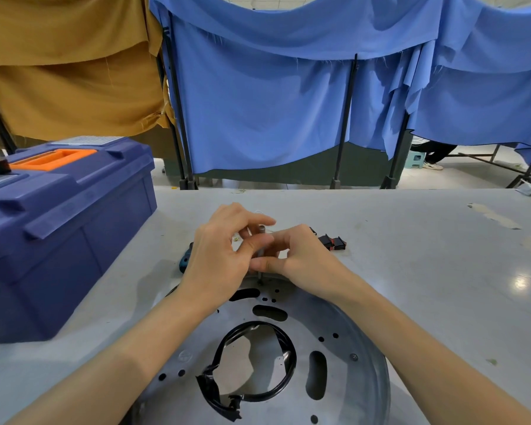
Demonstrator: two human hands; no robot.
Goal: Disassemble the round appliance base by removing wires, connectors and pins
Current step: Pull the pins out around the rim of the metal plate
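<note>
Your left hand [215,256] and right hand [301,259] both pinch a thin grey rod [261,230] that stands upright on the far rim of the base [362,375], which lies flat at the lower centre of the frame. The base looks like stiff, light sheet metal, so steady it by the rim. The rod is slim and probably slippery, so grip it low, while the black wire [289,357] in the middle hole should bend freely.

Matt grey metal base [344,320]
</note>
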